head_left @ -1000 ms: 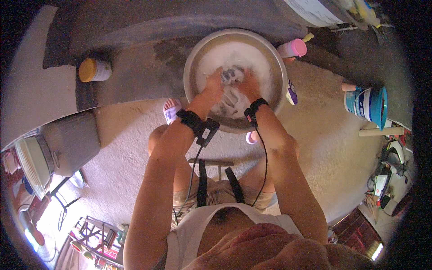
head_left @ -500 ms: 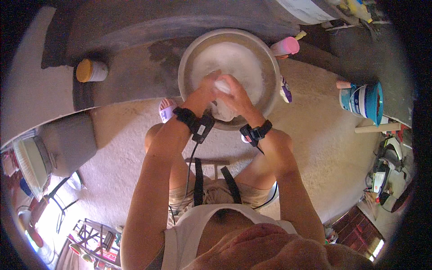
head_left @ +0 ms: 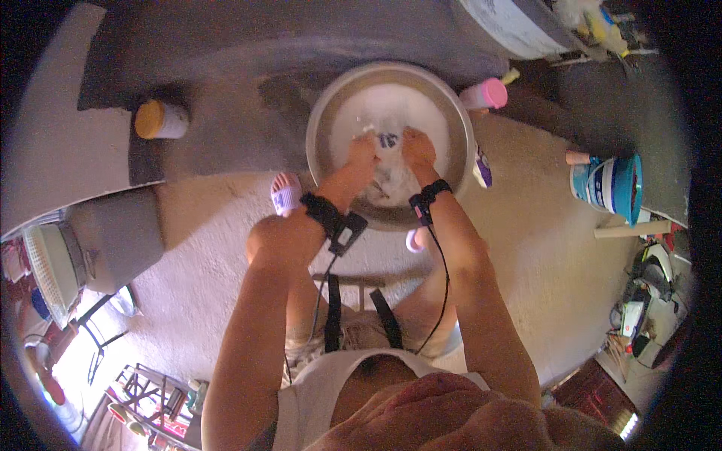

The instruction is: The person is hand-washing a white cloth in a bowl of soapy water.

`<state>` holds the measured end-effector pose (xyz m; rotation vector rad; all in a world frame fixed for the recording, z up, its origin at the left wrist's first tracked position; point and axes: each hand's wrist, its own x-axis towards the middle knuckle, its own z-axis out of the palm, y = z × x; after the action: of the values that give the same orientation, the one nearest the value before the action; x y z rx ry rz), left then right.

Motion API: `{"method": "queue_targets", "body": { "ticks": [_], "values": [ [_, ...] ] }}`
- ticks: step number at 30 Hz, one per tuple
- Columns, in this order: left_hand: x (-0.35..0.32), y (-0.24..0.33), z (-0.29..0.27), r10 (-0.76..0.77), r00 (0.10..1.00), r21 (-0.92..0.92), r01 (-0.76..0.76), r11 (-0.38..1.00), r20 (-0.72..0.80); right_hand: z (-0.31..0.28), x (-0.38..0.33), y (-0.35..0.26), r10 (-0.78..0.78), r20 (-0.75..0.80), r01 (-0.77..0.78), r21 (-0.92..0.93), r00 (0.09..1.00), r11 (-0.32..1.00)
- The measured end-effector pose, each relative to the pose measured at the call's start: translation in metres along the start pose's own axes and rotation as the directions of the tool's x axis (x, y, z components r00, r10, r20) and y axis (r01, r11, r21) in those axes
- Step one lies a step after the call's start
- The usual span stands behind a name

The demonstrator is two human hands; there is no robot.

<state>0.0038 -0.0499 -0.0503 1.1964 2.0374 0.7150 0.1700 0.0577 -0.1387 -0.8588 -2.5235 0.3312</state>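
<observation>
Far left on the floor: a yellow-lidded jar [head_left: 160,119] at the shadow's edge, well apart from the work. Nearer, a pink sandal [head_left: 285,193] just beside the basin.

Centre: a round metal basin [head_left: 320,131] on the floor, full of white suds. Left hand [head_left: 362,152] down in the foam, grip closed around one side of a wet white cloth [head_left: 387,143] with a dark patch. Right hand [head_left: 418,149] just beside it, grip closed on the cloth's other side; the bundle pinched between both, at the middle of the basin and partly sunk in lather.

Probably a scrubbing step. Best done by keeping both grips tight and close together, rubbing one fold against the other over the dark patch, low over the suds to avoid splashing. Worth keeping the black wrist straps [head_left: 322,210] and their cables clear of the water.

Right: a pink-capped bottle [head_left: 483,95] touching the basin's rim, then a blue-and-white tub [head_left: 605,186] well apart.
</observation>
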Motion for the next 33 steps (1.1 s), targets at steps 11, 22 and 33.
{"method": "queue_targets", "body": {
  "ticks": [11, 22, 33],
  "values": [
    [0.012, -0.035, 0.005, -0.324, 0.941, -0.663, 0.304, 0.684, 0.097, -0.036, 0.063, -0.084, 0.45, 0.606, -0.478, -0.128, 0.656, 0.869],
    [0.001, 0.005, -0.02, -0.321, 0.854, -0.912, 0.389, -0.13, 0.41, -0.091, 0.063, -0.136, 0.108, 0.588, -0.508, 0.575, 0.802, 0.642],
    [-0.014, -0.046, 0.002, -0.017, 0.995, -0.072, 0.01, 0.997, -0.094, -0.108, 0.07, -0.178, 0.31, 0.517, -0.538, 0.378, 0.798, 0.754]
  ]
}}
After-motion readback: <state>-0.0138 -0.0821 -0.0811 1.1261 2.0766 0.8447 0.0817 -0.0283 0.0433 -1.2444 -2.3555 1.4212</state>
